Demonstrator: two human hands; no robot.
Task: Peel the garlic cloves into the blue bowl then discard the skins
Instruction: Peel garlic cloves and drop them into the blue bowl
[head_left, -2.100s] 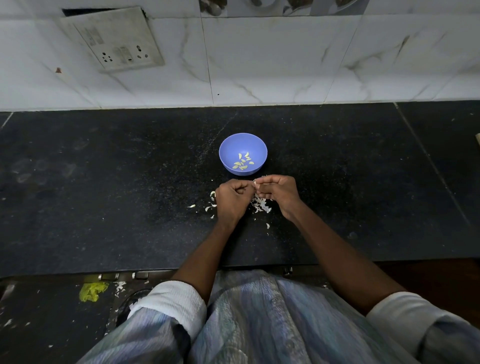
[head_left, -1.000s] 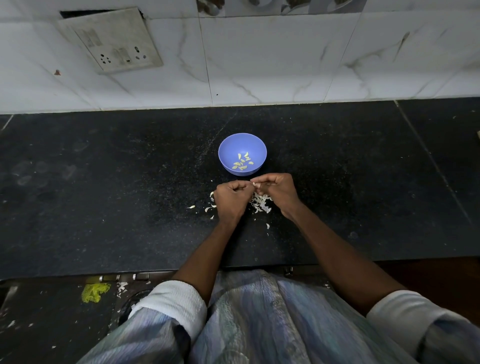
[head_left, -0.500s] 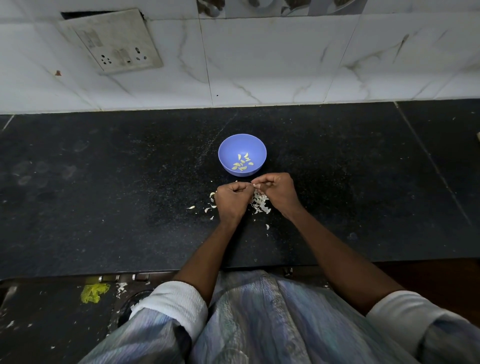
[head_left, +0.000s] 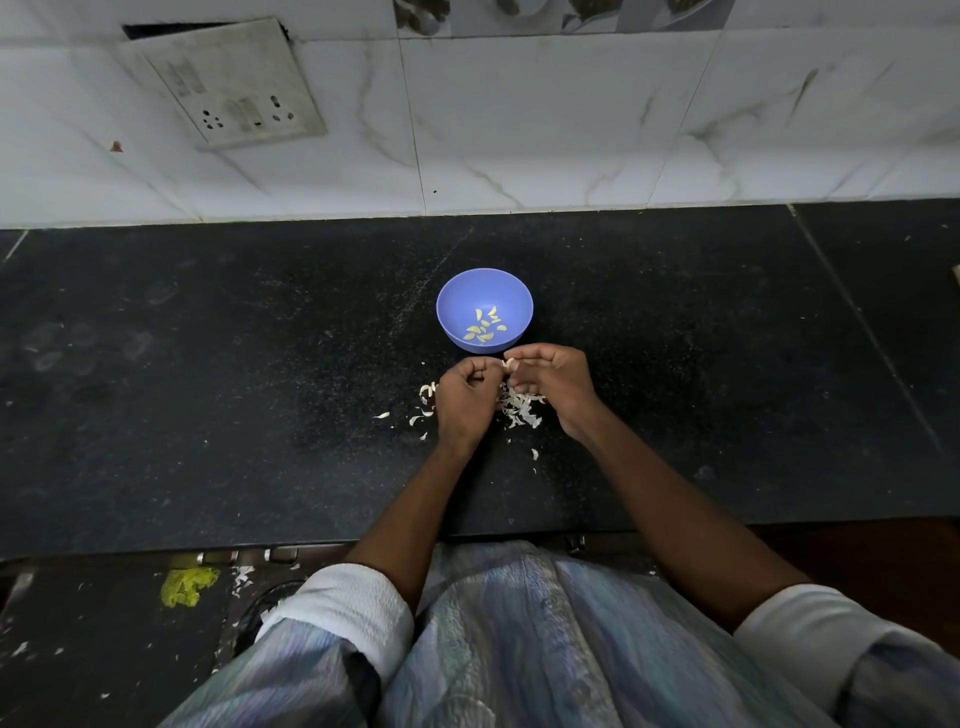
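A blue bowl (head_left: 457, 296) stands on the black counter and holds several peeled garlic cloves (head_left: 484, 328). Just in front of it my left hand (head_left: 465, 402) and my right hand (head_left: 558, 387) meet, fingers curled. Between their fingertips they pinch a small pale garlic clove (head_left: 509, 364). A heap of white garlic skins (head_left: 519, 410) lies on the counter under and between the hands, and a few loose skins (head_left: 423, 402) lie to the left of my left hand.
The black stone counter (head_left: 208, 389) runs wide on both sides, with a white tiled wall (head_left: 519, 130) and a socket plate (head_left: 228, 88) behind. Below the front edge, a yellow net scrap (head_left: 187, 584) and bits of skin lie on the floor.
Both hands have stayed in front of the bowl, working the clove with small finger motions. The right hand's fingers have lifted a little. The bowl and the skins have not moved.
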